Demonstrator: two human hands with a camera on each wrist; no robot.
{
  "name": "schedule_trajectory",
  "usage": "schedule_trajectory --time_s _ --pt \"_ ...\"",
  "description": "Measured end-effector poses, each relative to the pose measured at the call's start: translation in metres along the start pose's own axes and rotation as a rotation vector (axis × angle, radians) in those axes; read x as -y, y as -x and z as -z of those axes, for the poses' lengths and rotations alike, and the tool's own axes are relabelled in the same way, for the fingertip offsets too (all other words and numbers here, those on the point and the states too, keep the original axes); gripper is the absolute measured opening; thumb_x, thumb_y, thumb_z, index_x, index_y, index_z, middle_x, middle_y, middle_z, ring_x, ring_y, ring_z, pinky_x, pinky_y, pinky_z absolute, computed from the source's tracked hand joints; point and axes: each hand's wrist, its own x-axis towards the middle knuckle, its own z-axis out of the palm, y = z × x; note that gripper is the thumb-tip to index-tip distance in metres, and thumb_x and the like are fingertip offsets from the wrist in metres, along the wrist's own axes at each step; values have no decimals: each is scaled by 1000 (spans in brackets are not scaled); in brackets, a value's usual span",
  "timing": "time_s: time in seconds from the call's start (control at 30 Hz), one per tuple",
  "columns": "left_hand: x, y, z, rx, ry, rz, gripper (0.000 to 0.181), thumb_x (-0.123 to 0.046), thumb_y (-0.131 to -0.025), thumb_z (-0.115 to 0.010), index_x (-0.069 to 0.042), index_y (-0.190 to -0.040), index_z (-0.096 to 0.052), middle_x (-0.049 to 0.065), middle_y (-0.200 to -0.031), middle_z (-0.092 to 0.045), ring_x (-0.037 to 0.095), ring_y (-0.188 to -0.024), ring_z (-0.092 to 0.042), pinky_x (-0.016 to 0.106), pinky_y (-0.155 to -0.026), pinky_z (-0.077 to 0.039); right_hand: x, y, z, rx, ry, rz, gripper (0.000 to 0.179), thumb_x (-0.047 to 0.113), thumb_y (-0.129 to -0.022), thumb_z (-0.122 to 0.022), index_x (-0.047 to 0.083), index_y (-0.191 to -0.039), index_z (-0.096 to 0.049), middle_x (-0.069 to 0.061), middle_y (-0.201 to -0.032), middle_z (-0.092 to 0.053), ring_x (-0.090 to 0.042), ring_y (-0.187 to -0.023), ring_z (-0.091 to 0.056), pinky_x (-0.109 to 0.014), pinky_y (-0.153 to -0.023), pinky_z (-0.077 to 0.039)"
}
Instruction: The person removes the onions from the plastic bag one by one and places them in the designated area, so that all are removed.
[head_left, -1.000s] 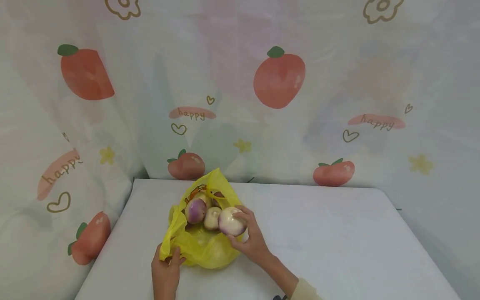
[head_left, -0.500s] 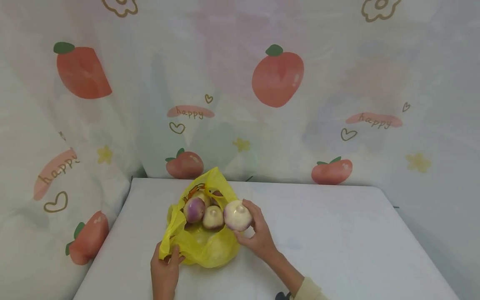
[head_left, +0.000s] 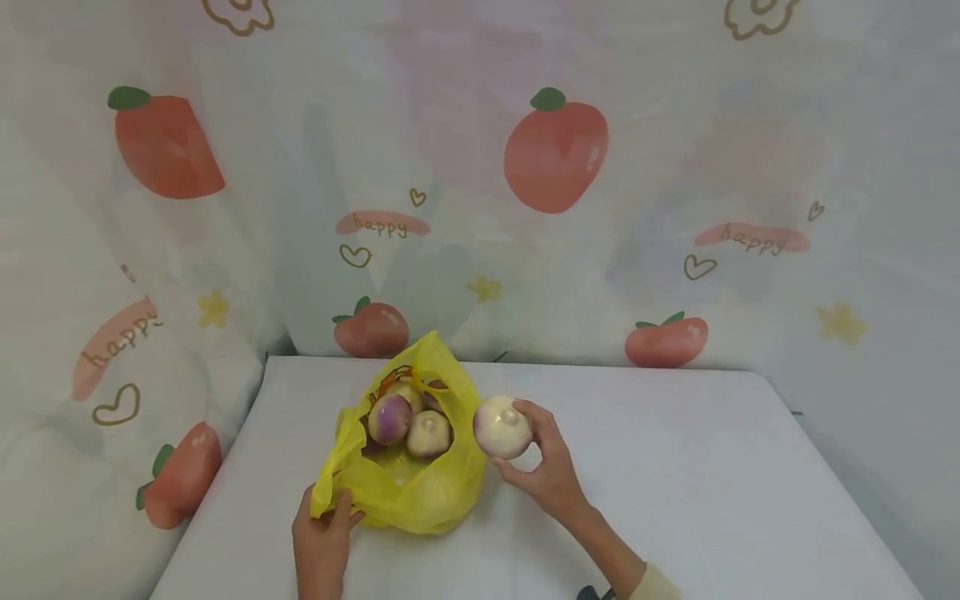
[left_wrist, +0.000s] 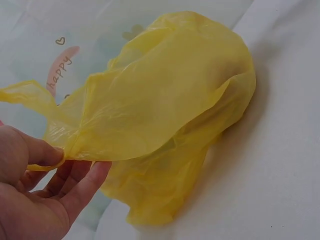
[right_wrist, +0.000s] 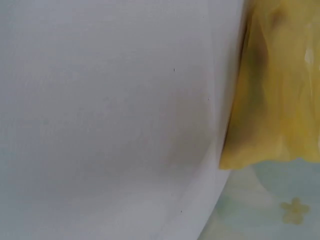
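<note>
A yellow plastic bag (head_left: 438, 496) lies on the table with its mouth spread toward me. Inside it I see a purple-and-white turnip (head_left: 390, 419), a paler turnip (head_left: 429, 434) and others partly hidden behind them. My left hand (head_left: 321, 537) pinches the near left edge of the bag; in the left wrist view, thumb and fingers (left_wrist: 85, 192) hold the thin yellow film (left_wrist: 165, 95). To the right of the bag, my right hand (head_left: 551, 471) grips a white turnip (head_left: 502, 427) with a purple side, held between thumb and fingers. The right wrist view shows no hand.
The white table (head_left: 675, 483) reaches back to a hanging cloth (head_left: 450, 167) printed with fruit and hearts. A small dark object (head_left: 587, 592) shows beside the right sleeve (head_left: 654, 583) at the bottom edge. The right wrist view catches the bag's side (right_wrist: 275, 100).
The right hand has carried the white turnip rightward, from over the bag's opening to beside the bag. The left hand keeps its pinch on the bag and has shifted slightly left.
</note>
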Motion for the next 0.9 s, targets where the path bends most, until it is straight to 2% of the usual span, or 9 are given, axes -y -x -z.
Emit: schedule_trajectory --time_s 0.2,0.37,0.53,0.67,0.8,0.9 --pt "2 1 0 14 30 60 41 -11 -96 -56 6 -130 -42 23 -123 -46 33 -104 -53 25 -72 -59 -31 8 11 18 120 8 80 7 -62 -88 4 -131 -47 -11 -125 -51 -22 -109 -50 -23 -80 -53" --pt "2 1 -2 21 34 66 41 -11 -96 -55 6 -131 -41 23 -124 -45 33 -105 -53 25 -73 -58 -42 11 20 -8 176 -13 77 13 -65 -87 12 -132 -49 -3 -124 -51 -17 -106 -50 -22 -77 -52" --pt "1 2 -3 23 36 60 41 -11 -96 -54 6 -131 -41 23 -124 -45 33 -105 -53 26 -74 -58 -47 12 24 -31 222 -36 76 18 -65 -87 15 -132 -50 0 -121 -53 -14 -102 -51 -27 -74 -55" --pt "1 2 -3 14 41 58 40 -10 -96 -54 6 -130 -41 23 -124 -45 34 -106 -53 27 -74 -58 -50 12 24 -64 241 -86 82 17 -64 -88 7 -134 -47 -5 -119 -53 -15 -99 -53 -35 -74 -57" --pt "0 2 -2 2 59 61 39 -11 -96 -56 6 -129 -43 23 -124 -46 33 -106 -53 26 -74 -58 -53 13 24 -116 240 -151 86 14 -63 -89 -3 -135 -44 -13 -117 -54 -21 -98 -56 -45 -76 -57" --pt "0 2 -2 -5 70 57 40 -12 -96 -56 6 -129 -43 23 -124 -46 30 -105 -54 25 -74 -58 -57 11 24 -132 227 -202 85 14 -66 -87 -6 -135 -42 -17 -118 -52 -26 -101 -56 -47 -80 -56"
